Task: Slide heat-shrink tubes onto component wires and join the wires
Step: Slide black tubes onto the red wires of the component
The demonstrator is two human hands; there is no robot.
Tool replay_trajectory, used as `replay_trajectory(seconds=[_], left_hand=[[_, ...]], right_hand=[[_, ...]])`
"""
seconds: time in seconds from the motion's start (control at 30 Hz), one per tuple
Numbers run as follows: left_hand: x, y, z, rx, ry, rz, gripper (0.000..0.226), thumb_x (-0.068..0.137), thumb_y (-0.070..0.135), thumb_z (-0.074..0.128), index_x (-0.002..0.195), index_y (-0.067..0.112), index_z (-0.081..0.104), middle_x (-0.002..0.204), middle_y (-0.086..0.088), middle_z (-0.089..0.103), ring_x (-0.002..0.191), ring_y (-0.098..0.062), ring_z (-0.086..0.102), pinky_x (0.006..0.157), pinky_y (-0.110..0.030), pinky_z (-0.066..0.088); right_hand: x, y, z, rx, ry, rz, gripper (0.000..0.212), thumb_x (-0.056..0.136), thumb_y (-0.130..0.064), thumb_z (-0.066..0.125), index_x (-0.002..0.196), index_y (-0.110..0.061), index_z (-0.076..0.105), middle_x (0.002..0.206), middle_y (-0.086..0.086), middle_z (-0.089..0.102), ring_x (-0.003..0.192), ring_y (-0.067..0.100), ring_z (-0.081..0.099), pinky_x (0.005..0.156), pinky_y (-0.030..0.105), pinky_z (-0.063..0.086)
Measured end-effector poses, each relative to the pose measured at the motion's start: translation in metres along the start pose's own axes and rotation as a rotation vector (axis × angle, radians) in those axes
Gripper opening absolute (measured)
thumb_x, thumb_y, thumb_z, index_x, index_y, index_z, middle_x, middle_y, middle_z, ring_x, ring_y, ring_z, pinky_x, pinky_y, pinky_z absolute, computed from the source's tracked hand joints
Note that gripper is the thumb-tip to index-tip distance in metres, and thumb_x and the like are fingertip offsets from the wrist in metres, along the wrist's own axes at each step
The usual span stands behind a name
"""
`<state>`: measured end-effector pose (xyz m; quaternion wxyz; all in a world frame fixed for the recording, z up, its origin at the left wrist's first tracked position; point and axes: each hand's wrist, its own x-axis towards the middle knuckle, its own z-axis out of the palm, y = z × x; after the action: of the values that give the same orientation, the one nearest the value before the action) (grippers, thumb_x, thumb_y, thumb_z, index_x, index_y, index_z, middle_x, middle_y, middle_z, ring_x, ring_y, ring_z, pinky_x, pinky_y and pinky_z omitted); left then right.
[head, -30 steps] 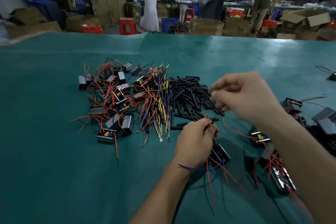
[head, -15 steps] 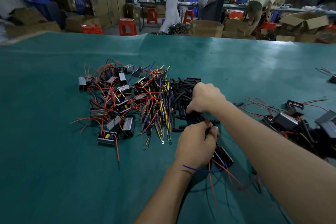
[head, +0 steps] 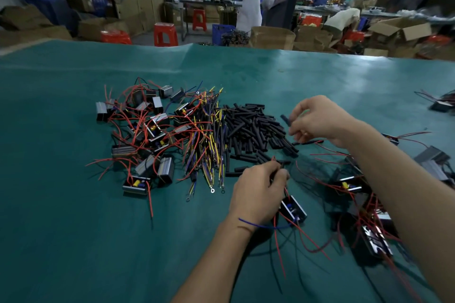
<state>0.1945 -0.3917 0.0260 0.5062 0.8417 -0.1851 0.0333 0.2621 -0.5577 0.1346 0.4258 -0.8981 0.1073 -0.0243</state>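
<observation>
Item: right hand [head: 317, 119], centre right of frame. Half a second back it was down in the tube pile [head: 253, 130]; it has now lifted clear with one tube [head: 285, 120] pinched at its fingertips, the other fingers loosely curled.

Item: left hand [head: 258, 189], lower centre. Unmoved; thumb and fingers are closed on a red wire [head: 273, 159], its end poking up just past them. The wire's component [head: 293, 208] lies on the green mat [head: 61, 229] just beside the wrist.

Item: stock. Unworked components [head: 145, 135] at centre left, loose leads [head: 209, 145] next to them, the tube pile mid-frame. More components [head: 349, 184] lie at lower right.

Assessment: tube fetched, not yet on the wire; the two are apart. Threading looks like the next step, joining after.
</observation>
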Motion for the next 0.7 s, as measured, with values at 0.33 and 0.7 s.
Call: replay_trajectory(seconds=[0.33,0.7], left_hand=[[-0.003,0.003,-0.001,-0.020,-0.001,0.002,0.039,0.090,0.046,0.043,0.080,0.015,0.065,0.072,-0.003,0.070,0.073,-0.024,0.067,0.072,-0.047,0.054],[-0.003,0.005,-0.003,0.015,-0.005,0.006,0.037,0.091,0.042,0.044,0.081,0.014,0.064,0.071,-0.003,0.069,0.074,-0.023,0.065,0.071,-0.046,0.052]], right_hand=[[0.033,0.025,-0.015,-0.792,0.033,-0.145,0.016,0.089,-0.014,0.062,0.094,-0.015,0.078,0.099,0.017,0.074,0.092,0.038,0.067,0.085,0.040,0.058],[0.052,0.040,-0.002,-0.972,-0.249,-0.149,0.017,0.088,-0.019,0.075,0.104,-0.021,0.072,0.099,0.002,0.062,0.091,0.022,0.054,0.075,0.024,0.041]])
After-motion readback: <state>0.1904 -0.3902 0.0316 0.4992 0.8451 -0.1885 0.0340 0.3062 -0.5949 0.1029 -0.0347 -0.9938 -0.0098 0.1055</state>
